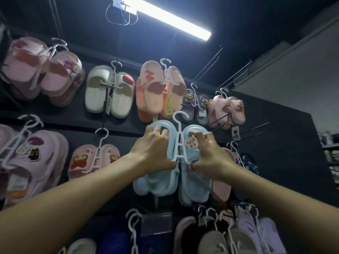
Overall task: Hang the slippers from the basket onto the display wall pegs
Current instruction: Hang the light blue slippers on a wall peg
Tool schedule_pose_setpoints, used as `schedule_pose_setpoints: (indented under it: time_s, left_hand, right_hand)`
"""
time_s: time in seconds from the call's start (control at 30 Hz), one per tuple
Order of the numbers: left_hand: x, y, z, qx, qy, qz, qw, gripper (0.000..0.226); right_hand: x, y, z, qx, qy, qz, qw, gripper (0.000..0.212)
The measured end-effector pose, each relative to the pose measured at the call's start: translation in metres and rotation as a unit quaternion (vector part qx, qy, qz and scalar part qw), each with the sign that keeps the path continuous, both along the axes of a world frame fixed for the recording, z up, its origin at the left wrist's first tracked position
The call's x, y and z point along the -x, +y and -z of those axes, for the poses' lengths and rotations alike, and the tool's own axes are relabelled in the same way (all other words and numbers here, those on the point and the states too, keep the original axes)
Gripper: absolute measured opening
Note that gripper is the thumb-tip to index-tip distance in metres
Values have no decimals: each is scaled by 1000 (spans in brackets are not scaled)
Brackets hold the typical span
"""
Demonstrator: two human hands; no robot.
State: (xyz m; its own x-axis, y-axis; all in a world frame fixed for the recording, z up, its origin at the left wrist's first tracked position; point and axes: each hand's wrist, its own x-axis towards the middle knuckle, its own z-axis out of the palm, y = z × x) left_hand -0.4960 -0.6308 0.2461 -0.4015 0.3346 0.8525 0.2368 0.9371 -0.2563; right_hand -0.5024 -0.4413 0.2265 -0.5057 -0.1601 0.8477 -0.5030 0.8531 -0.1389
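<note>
Both clamped on blue slippers (170, 136): left grip (154, 151), right grip (209, 154) | step: hanging pair | next: seat hook (178, 116), above grips, on peg

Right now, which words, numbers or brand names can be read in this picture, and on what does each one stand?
No text here can be read.
Yellow tag on the orange slippers: print too blurred.
White tag on the white slippers: too blurred.
Tag with red marks below the small pink slippers: too small.
Label on the lilac slippers: blurred.
Light blue slippers: a picture patch, no words.
</note>
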Motion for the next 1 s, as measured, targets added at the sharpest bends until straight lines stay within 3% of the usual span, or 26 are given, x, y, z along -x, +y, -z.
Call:
schedule_pose_setpoints:
  time_s: [0.4,0.53,0.67,1.0]
  left_hand:
    - [67,-4,-7,-12,-66,-37,997,78]
    - [83,-6,2,18,-48,-21,998,69]
    - [93,-9,7,92,-11,-73,993,66]
    - [121,-23,13,101,-21,-126,987,70]
  right_hand:
    - [82,-4,-7,10,-6,-25,1000,99]
    - [102,-7,4,-2,-15,-1,1000,95]
    - [120,-18,10,-17,-21,18,999,94]
    - [166,-48,19,-51,-7,32,998,96]
